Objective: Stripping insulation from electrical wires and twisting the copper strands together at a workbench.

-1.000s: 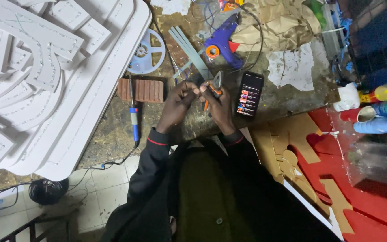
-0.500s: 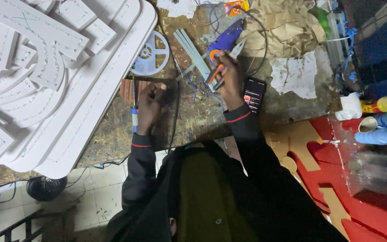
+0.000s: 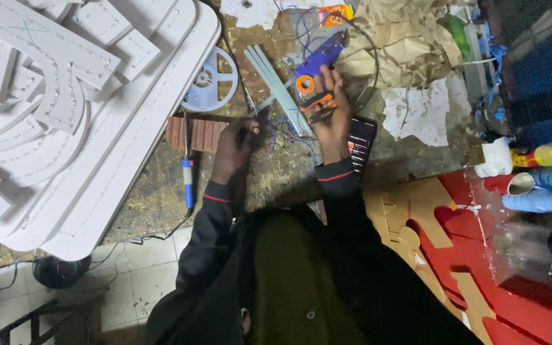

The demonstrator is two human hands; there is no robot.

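Two hands up on the bench [image 3: 161, 191], landmark is the purple glue gun [image 3: 319, 59]. Your right hand [image 3: 332, 118] sits just below the gun, fingers clenched around an orange-and-black hand tool [image 3: 317, 103], pliers or cutters, can't tell which. Your left hand [image 3: 234, 147] is down-left of the gun, fingers pinched on something small and dark; too blurred to identify. Thin blue wires [image 3: 285, 131] tangle between both hands.

Packaging: small orange packet [image 3: 335, 14] just above the gun at the bench's far edge, crumpled brown paper [image 3: 397, 45] to the gun's right, torn white sheet [image 3: 416, 112] below that paper. Phone [image 3: 360, 144] with lit screen lies below-right of the gun, touching your right wrist area.

Left of the gun: bundle of pale glue sticks [image 3: 276, 86], then an empty translucent reel [image 3: 209, 80], then stacked white foam-board cutouts [image 3: 65, 115] with dotted hole lines. Soldering iron [image 3: 188, 169] with blue grip lies below-left, beside a ribbed brown block [image 3: 193, 133].

Far right of the gun: white bottle [image 3: 496, 158], coloured bottles [image 3: 547, 166], red cut shapes [image 3: 512, 275] and tan cut shapes [image 3: 410, 211].
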